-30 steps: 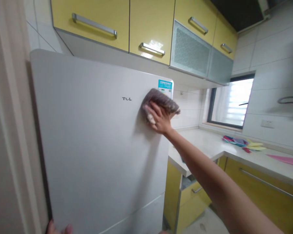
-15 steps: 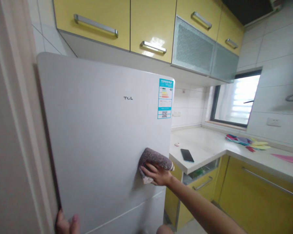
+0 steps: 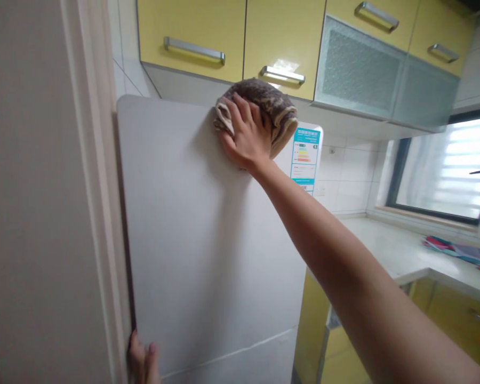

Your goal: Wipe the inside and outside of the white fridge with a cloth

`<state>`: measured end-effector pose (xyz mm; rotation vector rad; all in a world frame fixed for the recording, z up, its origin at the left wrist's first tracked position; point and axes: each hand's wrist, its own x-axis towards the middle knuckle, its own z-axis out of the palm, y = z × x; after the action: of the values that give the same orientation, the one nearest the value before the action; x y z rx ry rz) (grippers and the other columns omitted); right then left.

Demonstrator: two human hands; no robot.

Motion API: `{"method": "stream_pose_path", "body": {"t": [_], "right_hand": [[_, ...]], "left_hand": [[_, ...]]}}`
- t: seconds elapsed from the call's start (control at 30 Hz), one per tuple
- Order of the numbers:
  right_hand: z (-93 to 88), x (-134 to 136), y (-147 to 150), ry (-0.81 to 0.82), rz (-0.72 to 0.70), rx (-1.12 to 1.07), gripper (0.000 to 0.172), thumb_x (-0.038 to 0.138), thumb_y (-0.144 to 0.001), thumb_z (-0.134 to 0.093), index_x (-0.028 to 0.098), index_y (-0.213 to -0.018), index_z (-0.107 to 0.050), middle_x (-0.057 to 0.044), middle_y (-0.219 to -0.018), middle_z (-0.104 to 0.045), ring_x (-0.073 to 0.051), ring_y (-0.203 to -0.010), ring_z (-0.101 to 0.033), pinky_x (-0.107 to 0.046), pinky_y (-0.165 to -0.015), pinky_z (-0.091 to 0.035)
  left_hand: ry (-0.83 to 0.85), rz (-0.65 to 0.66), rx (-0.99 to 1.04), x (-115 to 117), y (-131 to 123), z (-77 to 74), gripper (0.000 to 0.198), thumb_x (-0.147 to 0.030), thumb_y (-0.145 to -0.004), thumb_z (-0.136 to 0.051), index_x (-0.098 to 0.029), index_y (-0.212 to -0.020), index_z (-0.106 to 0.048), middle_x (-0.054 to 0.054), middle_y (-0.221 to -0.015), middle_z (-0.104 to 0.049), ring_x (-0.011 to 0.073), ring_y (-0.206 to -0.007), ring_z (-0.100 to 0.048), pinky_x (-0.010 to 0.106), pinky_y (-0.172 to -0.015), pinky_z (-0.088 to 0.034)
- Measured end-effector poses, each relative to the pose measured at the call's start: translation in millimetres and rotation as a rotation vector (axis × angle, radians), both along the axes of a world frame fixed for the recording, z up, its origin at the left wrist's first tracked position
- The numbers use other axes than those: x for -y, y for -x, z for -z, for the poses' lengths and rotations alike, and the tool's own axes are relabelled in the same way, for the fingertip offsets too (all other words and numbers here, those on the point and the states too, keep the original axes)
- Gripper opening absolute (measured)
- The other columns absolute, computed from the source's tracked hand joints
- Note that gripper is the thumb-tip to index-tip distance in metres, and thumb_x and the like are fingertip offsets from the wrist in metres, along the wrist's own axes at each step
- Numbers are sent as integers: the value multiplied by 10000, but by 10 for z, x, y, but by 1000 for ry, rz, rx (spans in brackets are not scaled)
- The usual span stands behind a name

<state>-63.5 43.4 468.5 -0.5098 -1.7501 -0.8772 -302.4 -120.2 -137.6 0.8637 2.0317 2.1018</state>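
Note:
My right hand (image 3: 248, 133) presses a folded grey-brown cloth (image 3: 268, 98) against the upper part of the white fridge door (image 3: 176, 224), just left of the blue energy label (image 3: 304, 154). Its fingers are spread over the cloth, and the cloth's striped edge hangs at the right. Down at the lower left, my left hand (image 3: 144, 360) grips the left edge of the fridge door, with only the thumb and part of the fingers showing.
Yellow wall cabinets (image 3: 192, 26) with metal handles hang above the fridge. A door frame (image 3: 98, 186) stands close on the left. At the right, a white counter (image 3: 384, 245) bears colourful cloths (image 3: 456, 249) below a window (image 3: 444, 170).
My right hand and the cloth have moved up the door from the lower right to near the top. My left hand stays at the door's edge. The view has shifted left.

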Motion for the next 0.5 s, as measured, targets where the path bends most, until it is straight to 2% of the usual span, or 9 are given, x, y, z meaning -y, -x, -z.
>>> {"method": "stream_pose_path", "body": {"t": [0.07,0.13,0.2,0.27,0.33,0.37,0.4,0.43,0.5], "right_hand": [[72,157,258,-27,-24,75,678,493,-1111,-341,179,-1706,-256,-105,-1754,-166,-367,-1614,-179,-670,-1296,-176],[393,329,446,-70,-53,185,708,494,-1094,-434,181,-1707,-270,-91,-1762,-166,-336,-1627,-175,-595,-1326,-191],[952,498,578,-123,-101,372,737,502,-1068,-506,167,-1698,-323,-97,-1759,-211,-294,-1631,-196,-466,-1343,-231],[1643,637,665,-178,-137,617,758,555,-1054,-504,146,-1680,-382,-113,-1747,-259,-291,-1624,-235,-399,-1336,-272],[2279,734,709,-213,-103,803,698,586,-1046,-486,262,-1662,-440,-30,-1749,-275,-284,-1608,-291,-414,-1300,-353],[2515,764,717,-251,-114,899,627,564,-1058,-457,322,-1636,-482,16,-1740,-297,-273,-1590,-333,-420,-1285,-377],[2671,783,716,-295,-128,985,567,527,-1075,-424,363,-1610,-515,48,-1729,-319,-262,-1575,-367,-428,-1279,-386],[2737,789,710,-348,-154,1069,532,491,-1089,-397,377,-1587,-545,57,-1716,-345,-259,-1560,-397,-437,-1279,-384],[2600,766,697,-436,-206,1215,521,466,-1101,-398,341,-1579,-564,17,-1707,-371,-264,-1558,-407,-450,-1300,-343]], "left_hand": [[21,14,56,37,4,-24,1013,-757,-955,-438,-157,-1725,-166,241,-1769,-230,446,-1630,-266,604,-1310,-257],[10,13,67,68,-6,-53,974,-754,-964,-424,-181,-1721,-205,218,-1766,-264,435,-1627,-285,595,-1309,-272],[-16,6,68,85,-25,-82,937,-747,-979,-396,-198,-1718,-224,200,-1766,-282,422,-1626,-297,584,-1315,-260],[-26,21,86,96,-43,-117,928,-754,-984,-374,-208,-1719,-221,184,-1775,-275,404,-1630,-296,550,-1322,-248],[-36,42,99,115,-58,-164,928,-759,-992,-347,-190,-1716,-226,182,-1778,-272,386,-1633,-293,511,-1326,-245],[-49,53,100,132,-65,-194,924,-755,-999,-333,-178,-1714,-234,182,-1776,-279,378,-1633,-296,502,-1328,-243],[-67,69,100,154,-74,-226,915,-748,-1007,-321,-171,-1712,-242,180,-1773,-290,372,-1631,-303,500,-1329,-244],[-87,91,100,179,-84,-259,902,-740,-1015,-313,-173,-1713,-251,173,-1771,-303,366,-1627,-316,502,-1329,-250],[-133,149,110,231,-106,-313,868,-724,-1032,-297,-193,-1718,-260,153,-1767,-332,351,-1618,-344,501,-1323,-276]]}}
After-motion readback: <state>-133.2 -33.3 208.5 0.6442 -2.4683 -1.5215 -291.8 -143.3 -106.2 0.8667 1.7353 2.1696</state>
